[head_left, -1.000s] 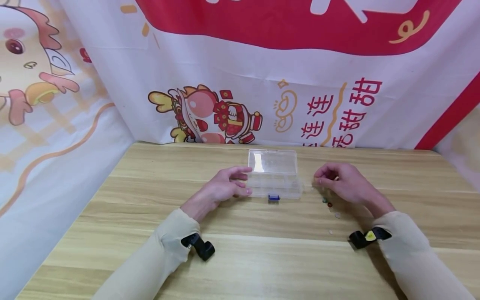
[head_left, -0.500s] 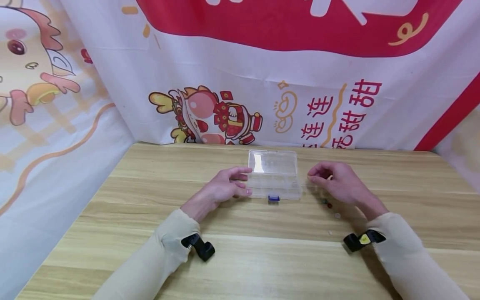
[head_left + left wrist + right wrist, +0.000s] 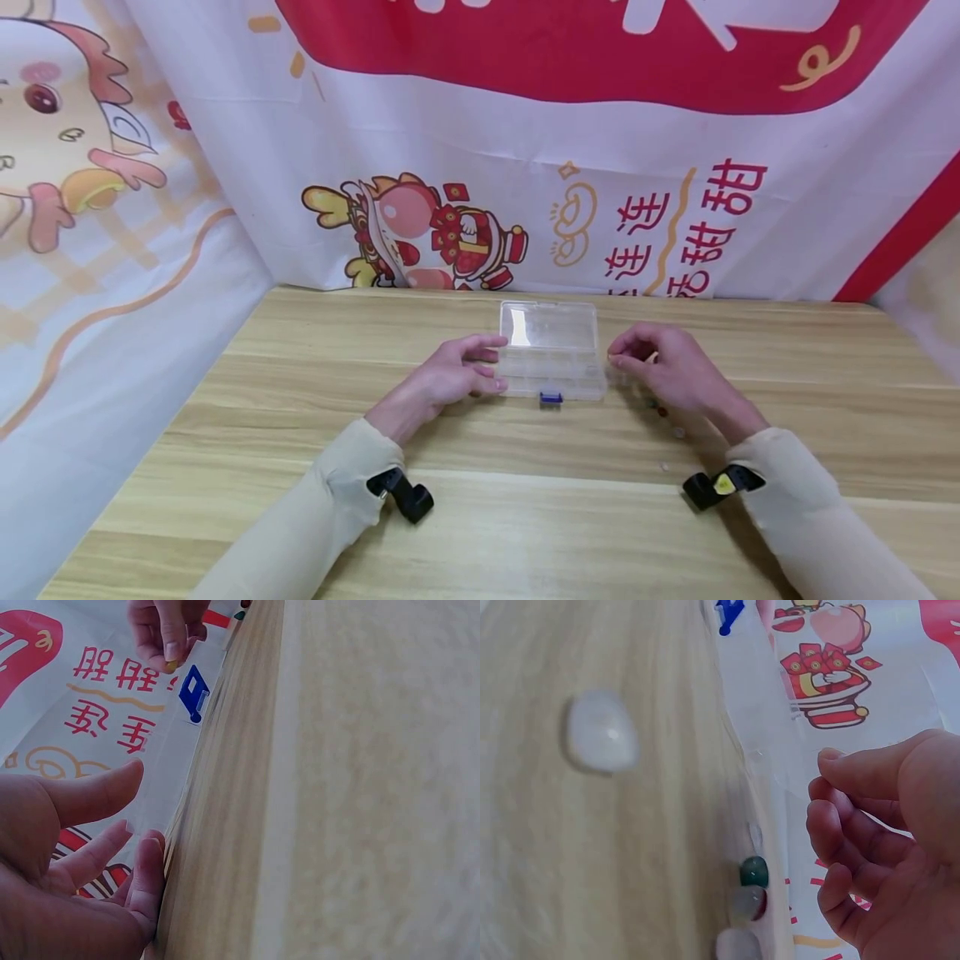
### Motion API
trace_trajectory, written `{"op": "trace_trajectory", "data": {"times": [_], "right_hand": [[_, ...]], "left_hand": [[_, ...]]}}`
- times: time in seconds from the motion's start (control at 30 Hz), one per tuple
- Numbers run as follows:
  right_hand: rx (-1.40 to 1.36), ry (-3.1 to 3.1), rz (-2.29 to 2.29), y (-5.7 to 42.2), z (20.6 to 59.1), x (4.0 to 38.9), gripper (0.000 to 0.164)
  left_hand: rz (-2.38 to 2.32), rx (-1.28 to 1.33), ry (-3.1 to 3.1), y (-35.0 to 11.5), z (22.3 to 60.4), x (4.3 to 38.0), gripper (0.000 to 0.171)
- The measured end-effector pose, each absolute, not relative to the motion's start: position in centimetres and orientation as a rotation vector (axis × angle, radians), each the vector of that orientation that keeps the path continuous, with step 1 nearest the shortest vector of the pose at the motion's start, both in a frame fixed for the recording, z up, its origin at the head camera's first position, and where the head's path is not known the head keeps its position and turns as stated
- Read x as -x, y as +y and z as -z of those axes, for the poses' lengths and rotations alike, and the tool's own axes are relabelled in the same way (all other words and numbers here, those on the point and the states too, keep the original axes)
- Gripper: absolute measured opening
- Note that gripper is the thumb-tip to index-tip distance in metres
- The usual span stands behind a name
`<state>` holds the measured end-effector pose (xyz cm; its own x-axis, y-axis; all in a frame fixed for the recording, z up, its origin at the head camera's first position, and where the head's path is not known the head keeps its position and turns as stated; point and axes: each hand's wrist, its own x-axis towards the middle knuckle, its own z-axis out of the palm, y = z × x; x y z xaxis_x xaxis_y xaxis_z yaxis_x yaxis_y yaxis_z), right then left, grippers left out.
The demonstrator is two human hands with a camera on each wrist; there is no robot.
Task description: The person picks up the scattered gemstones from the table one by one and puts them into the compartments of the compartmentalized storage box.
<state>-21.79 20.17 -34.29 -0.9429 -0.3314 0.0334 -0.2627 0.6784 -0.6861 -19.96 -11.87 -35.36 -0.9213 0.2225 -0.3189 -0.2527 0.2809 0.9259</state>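
A clear plastic compartment box stands on the table with its lid raised at the back and a blue clasp at the front. My left hand rests against the box's left side, thumb near the front corner and fingers loosely spread. Just off the right side, my right hand pinches a small yellow stone between thumb and forefinger. Below that hand lie several small polished stones: a green one, a grey-red one and a white one among them.
The wooden table runs back to a printed white and red cloth, close behind the box. Another cloth hangs along the left edge. Each wrist wears a black camera mount.
My right hand has moved left with the small yellow stone, closer to the box's right side. The left hand has stayed against the box.
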Motion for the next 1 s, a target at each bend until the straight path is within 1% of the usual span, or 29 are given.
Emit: {"op": "trace_trajectory", "data": {"times": [0.27, 0.77, 1.0], "right_hand": [[0.513, 2.795, 1.112, 19.6, 34.3, 21.6, 0.011], [0.493, 2.793, 1.133, 17.4, 34.3, 22.5, 0.013], [0.466, 2.776, 1.130, 16.8, 34.4, 22.7, 0.008]], "left_hand": [[-1.673, 0.033, 2.171, -11.6, 35.3, 19.9, 0.068], [-1.674, 0.061, 2.170, -11.7, 35.4, 20.0, 0.069], [-1.674, 0.054, 2.161, -11.8, 35.3, 20.0, 0.069]]}}
